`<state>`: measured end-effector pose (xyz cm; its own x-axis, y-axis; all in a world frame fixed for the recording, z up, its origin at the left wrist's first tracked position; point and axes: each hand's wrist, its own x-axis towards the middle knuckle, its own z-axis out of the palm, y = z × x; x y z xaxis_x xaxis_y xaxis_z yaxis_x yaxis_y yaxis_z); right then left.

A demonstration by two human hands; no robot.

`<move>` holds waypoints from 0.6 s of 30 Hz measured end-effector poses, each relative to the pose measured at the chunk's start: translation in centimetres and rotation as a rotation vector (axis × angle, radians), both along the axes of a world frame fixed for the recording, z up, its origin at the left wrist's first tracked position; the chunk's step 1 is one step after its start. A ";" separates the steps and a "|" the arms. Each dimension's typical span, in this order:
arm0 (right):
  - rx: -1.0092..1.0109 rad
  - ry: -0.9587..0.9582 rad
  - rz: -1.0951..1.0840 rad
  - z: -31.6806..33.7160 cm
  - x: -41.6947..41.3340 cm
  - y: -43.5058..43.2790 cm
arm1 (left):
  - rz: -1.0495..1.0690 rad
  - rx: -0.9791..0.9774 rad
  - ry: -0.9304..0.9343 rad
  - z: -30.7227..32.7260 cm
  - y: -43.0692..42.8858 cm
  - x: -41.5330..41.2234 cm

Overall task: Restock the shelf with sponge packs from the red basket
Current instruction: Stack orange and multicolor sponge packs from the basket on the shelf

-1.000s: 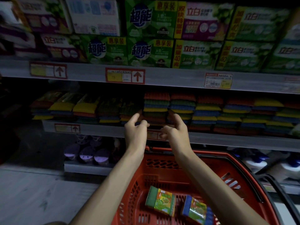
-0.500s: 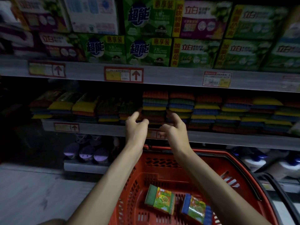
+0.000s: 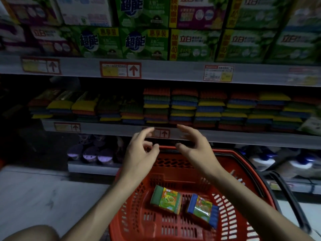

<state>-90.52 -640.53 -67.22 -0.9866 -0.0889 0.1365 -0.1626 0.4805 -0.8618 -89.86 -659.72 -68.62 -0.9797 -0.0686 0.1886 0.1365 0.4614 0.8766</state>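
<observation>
Red plastic walled the basket (image 3: 175, 164), where a green-edged sponge pack (image 3: 165, 199) lay just left of a blue-edged sponge pack (image 3: 201, 208). We judged them light, soft and slick-wrapped, best pinched across the foam edges. Our left hand (image 3: 139, 152) and right hand (image 3: 192, 150) hovered empty, fingers loosely spread, above the basket's far rim, below the shelf (image 3: 104, 130).

middle shelf (image 3: 225, 136) in front of me: sponge stacks (image 3: 184, 106) side by side across full width, tallest mid-shelf, flatter at left. top shelf (image 3: 173, 72): boxes (image 3: 144, 42) two high, packed tight. low shelf (image 3: 92, 168): purple-capped bottles (image 3: 90, 153) left, white jugs (image 3: 298, 164) right, too dark for more. tags (image 3: 120, 69) on shelf edges. pale floor (image 3: 43, 197) underneath.
</observation>
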 end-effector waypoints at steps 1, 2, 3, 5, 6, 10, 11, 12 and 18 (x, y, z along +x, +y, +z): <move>0.046 0.004 0.019 -0.4 0.7 0.8 | -0.039 -0.057 0.017 -0.4 0.2 0.8; 0.093 0.006 0.036 -0.7 1.3 1.6 | -0.076 -0.115 0.031 -0.9 0.3 1.6; 0.135 0.002 0.051 -1.2 1.9 2.4 | -0.110 -0.174 0.038 -1.3 0.6 2.3; 0.205 -0.021 0.089 -1.9 2.9 3.7 | -0.177 -0.263 0.039 -2.2 1.1 3.4; 0.232 -0.051 0.116 -2.4 3.4 4.4 | -0.210 -0.293 0.031 -2.7 1.3 4.0; 0.460 -0.219 0.235 -5.4 3.9 6.9 | -0.329 -0.501 -0.033 -5.2 2.4 4.9; 0.548 -0.274 0.285 -6.5 3.9 7.6 | -0.370 -0.589 -0.036 -6.0 2.7 5.0; 0.638 -0.328 0.341 -7.6 3.9 8.0 | -0.410 -0.680 -0.045 -6.8 3.0 5.1; 0.928 -0.614 0.431 -15.6 3.5 9.8 | -0.653 -1.158 -0.250 -12.3 4.7 4.0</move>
